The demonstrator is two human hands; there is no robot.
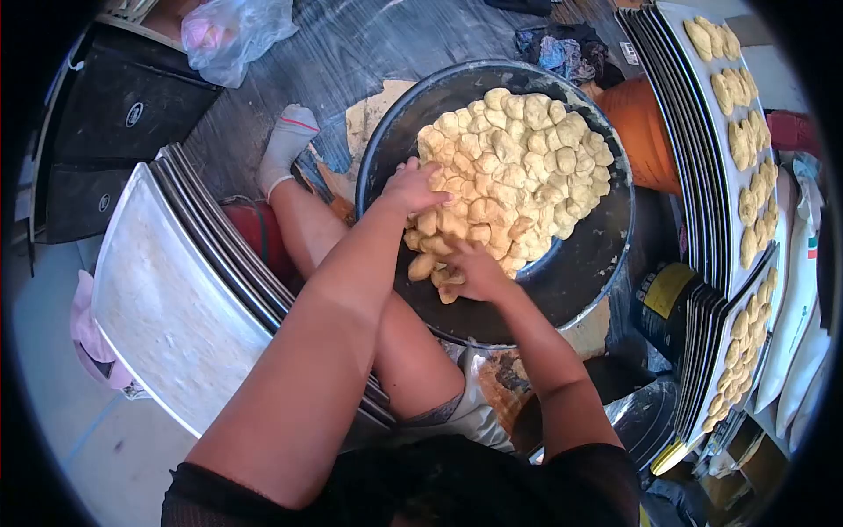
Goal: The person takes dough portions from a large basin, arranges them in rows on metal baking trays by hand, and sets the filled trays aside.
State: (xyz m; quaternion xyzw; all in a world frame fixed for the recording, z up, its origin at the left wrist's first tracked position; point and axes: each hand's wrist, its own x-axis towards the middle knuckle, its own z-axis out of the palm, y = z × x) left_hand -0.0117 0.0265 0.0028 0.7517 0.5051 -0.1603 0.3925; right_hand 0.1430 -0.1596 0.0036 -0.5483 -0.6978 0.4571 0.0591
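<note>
A big heap of pale yellow dough pieces (518, 149) lies pressed together in a wide black basin (580, 285). My left hand (416, 188) rests on the heap's left edge, fingers apart and thumb stretched out over the dough. Lower down, my right hand (479, 270) curls its fingers and thumb around a dough piece (447, 290) at the near edge of the heap. A loose dough piece (421, 267) sits just left of those fingers. Parts of the right fingertips are hidden among the dough.
Stacked metal trays (176, 299) stand at my left. On the right, more stacked trays carry dough pieces on an upper tray (716, 97) and a lower one (733, 356). An orange container (641, 132) stands beside the basin. A clear plastic bag (237, 39) lies behind, left.
</note>
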